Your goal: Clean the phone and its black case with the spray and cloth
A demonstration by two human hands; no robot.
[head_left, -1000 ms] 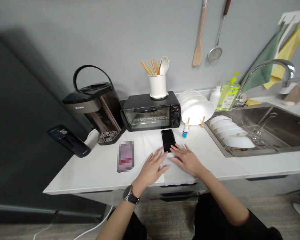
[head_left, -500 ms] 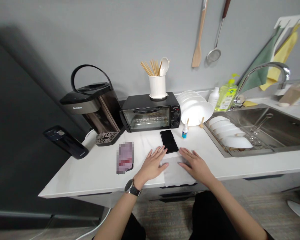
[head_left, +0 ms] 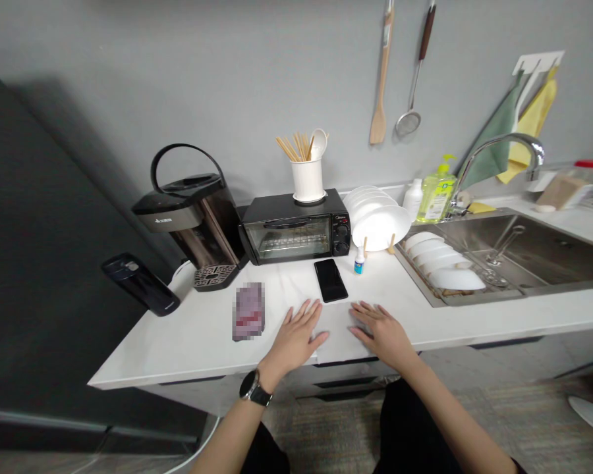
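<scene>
My left hand [head_left: 296,336], with a black watch [head_left: 255,387] on its wrist, lies flat on the white counter with fingers spread. My right hand [head_left: 383,334] rests flat opposite it, fingers stretched out. Between them lies a thin whitish sheet [head_left: 337,337] at the counter's front edge; whether it is paper or cloth I cannot tell. Just beyond my fingertips is a black smartphone [head_left: 331,280], with a small white bottle with a blue label [head_left: 359,261] to its right. Left of my left hand lies a blurred-out purplish item [head_left: 248,311].
Behind stand a water dispenser [head_left: 192,230], a toaster oven [head_left: 294,227] bearing a chopstick holder [head_left: 307,180], and racked plates [head_left: 381,227]. A dark flask [head_left: 141,284] is at left. Rightward are a soap bottle [head_left: 435,196], white bowls [head_left: 454,279] and the sink [head_left: 563,263].
The view has shifted slightly. Both hands have drawn back a little from the phone, staying flat. The sheet between them looks flatter and shows less over the front edge.
</scene>
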